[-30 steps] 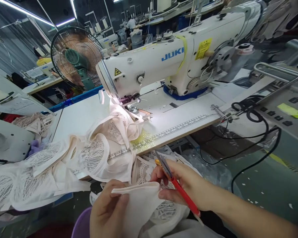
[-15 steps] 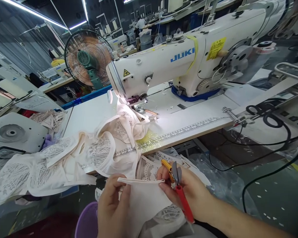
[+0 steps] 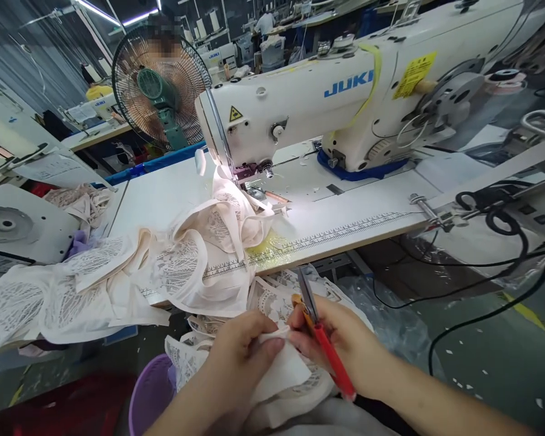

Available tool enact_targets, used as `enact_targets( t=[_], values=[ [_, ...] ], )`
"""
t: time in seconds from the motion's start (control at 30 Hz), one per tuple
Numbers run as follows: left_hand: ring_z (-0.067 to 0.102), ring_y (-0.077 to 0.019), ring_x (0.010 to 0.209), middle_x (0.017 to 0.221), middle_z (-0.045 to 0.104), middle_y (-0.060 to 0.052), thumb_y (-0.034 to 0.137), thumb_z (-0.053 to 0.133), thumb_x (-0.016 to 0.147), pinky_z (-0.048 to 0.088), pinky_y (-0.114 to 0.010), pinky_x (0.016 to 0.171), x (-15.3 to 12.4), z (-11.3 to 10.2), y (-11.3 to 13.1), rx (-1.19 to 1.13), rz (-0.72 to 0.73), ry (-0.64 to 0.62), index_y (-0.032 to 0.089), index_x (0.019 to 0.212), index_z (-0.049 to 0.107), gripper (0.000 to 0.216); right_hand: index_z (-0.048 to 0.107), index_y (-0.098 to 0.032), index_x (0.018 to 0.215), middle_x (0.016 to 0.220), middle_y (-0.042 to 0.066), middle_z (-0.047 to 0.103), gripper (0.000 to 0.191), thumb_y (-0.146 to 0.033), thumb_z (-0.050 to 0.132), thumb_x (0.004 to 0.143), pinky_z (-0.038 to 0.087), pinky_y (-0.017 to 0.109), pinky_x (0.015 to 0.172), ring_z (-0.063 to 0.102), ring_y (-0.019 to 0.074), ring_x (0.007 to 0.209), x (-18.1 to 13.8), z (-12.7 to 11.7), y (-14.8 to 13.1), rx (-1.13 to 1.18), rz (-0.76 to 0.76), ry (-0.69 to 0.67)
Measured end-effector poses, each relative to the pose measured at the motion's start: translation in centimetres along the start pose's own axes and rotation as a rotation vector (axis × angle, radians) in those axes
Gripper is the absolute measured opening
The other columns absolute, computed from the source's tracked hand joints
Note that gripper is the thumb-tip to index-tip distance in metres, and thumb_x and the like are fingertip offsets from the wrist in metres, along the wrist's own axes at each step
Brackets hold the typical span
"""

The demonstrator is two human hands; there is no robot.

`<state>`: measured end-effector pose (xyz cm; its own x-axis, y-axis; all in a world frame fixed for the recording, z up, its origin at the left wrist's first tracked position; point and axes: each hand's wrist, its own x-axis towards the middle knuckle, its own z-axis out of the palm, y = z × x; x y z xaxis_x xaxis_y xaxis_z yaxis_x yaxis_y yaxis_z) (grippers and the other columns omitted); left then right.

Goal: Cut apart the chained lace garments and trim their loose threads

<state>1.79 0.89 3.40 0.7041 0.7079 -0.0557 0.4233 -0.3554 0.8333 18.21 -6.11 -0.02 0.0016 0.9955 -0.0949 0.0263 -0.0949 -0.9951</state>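
Observation:
My left hand (image 3: 249, 348) is closed, pinching the edge of a white bra piece (image 3: 284, 372) between thumb and fingers. My right hand (image 3: 340, 339) grips a pair of small scissors (image 3: 333, 358) with a red and orange handle, blades pointing up and away. Its thumb and fingertips also pinch the same edge, close beside the left fingertips. The lower part of the piece hangs over my lap with lace showing. A string of white lace bras (image 3: 177, 272) trails across the table's front edge, one end at the sewing machine's needle area.
The white JUKI sewing machine (image 3: 286, 103) stands on the table (image 3: 163, 188), which has a printed ruler along its front. A fan (image 3: 161, 91) is behind it. To the lower left is a purple basket (image 3: 149, 387). Black cables (image 3: 440, 327) hang at the right.
My left hand has slid right along the fabric edge until close to my right hand. The scissors have turned slightly in my right hand. The view has shifted a little.

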Motion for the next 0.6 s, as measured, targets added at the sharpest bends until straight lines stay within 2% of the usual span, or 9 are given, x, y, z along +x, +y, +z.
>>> enact_targets(
  t=[0.1, 0.17, 0.23, 0.33, 0.4, 0.5, 0.6],
  values=[
    [0.053, -0.0128, 0.059, 0.063, 0.060, -0.001, 0.034, 0.068, 0.071, 0.043, -0.023, 0.057, -0.1, 0.1, -0.7, -0.505, -0.273, 0.007, 0.015, 0.068, 0.064, 0.020, 0.044, -0.020, 0.079, 0.072, -0.001, 0.049, 0.030, -0.044, 0.061, 0.078, 0.039, 0.024, 0.053, 0.044, 0.0121, 0.060, 0.0, -1.2, -0.3, 0.064, 0.015, -0.148],
    [0.053, -0.0117, 0.058, 0.064, 0.062, -0.001, 0.037, 0.077, 0.062, 0.043, -0.022, 0.058, -0.2, 0.2, -1.1, -0.711, -0.372, 0.044, 0.014, 0.067, 0.066, 0.026, 0.043, -0.021, 0.080, 0.076, 0.000, 0.050, 0.026, -0.042, 0.058, 0.080, 0.040, 0.025, 0.056, 0.046, 0.0135, 0.064, -0.1, -2.4, -0.5, -0.043, -0.042, -0.276],
    [0.052, -0.0103, 0.056, 0.062, 0.062, -0.001, 0.037, 0.080, 0.058, 0.042, -0.021, 0.056, -0.3, 0.3, -1.4, -0.818, -0.432, 0.071, 0.014, 0.066, 0.067, 0.028, 0.042, -0.021, 0.079, 0.075, 0.000, 0.049, 0.023, -0.040, 0.056, 0.081, 0.038, 0.025, 0.056, 0.044, 0.0142, 0.064, -0.2, -3.6, -0.5, -0.241, -0.092, -0.379],
    [0.050, -0.0087, 0.052, 0.059, 0.062, 0.000, 0.038, 0.081, 0.057, 0.039, -0.019, 0.052, -0.4, 0.3, -1.7, -0.888, -0.474, 0.062, 0.013, 0.065, 0.068, 0.030, 0.038, -0.021, 0.073, 0.071, 0.000, 0.047, 0.030, -0.047, 0.051, 0.081, 0.032, 0.026, 0.053, 0.040, 0.0147, 0.060, -0.5, -4.7, -0.7, -0.530, -0.077, -0.474],
    [0.048, -0.0077, 0.051, 0.057, 0.060, 0.001, 0.040, 0.081, 0.057, 0.037, -0.018, 0.051, -0.4, 0.3, -1.6, -0.894, -0.471, 0.062, 0.012, 0.064, 0.066, 0.032, 0.033, -0.022, 0.069, 0.068, 0.000, 0.047, 0.036, -0.052, 0.051, 0.078, 0.029, 0.026, 0.051, 0.039, 0.0147, 0.057, -0.5, -4.8, -1.1, -0.644, -0.027, -0.532],
    [0.044, -0.0068, 0.050, 0.054, 0.056, 0.002, 0.043, 0.080, 0.057, 0.034, -0.018, 0.050, -0.3, 0.2, -1.3, -0.843, -0.464, 0.096, 0.012, 0.062, 0.064, 0.036, 0.029, -0.023, 0.066, 0.065, 0.001, 0.048, 0.040, -0.054, 0.051, 0.077, 0.025, 0.025, 0.049, 0.038, 0.0148, 0.054, -0.4, -4.5, -1.9, -0.701, 0.019, -0.582],
    [0.042, -0.0072, 0.050, 0.053, 0.055, 0.002, 0.048, 0.080, 0.053, 0.032, -0.019, 0.050, -0.1, 0.1, -1.1, -0.773, -0.486, 0.122, 0.011, 0.061, 0.062, 0.041, 0.030, -0.023, 0.065, 0.065, 0.001, 0.049, 0.039, -0.052, 0.053, 0.076, 0.024, 0.025, 0.049, 0.040, 0.0156, 0.054, -0.4, -4.2, -2.3, -0.718, 0.036, -0.568]
  ],
)
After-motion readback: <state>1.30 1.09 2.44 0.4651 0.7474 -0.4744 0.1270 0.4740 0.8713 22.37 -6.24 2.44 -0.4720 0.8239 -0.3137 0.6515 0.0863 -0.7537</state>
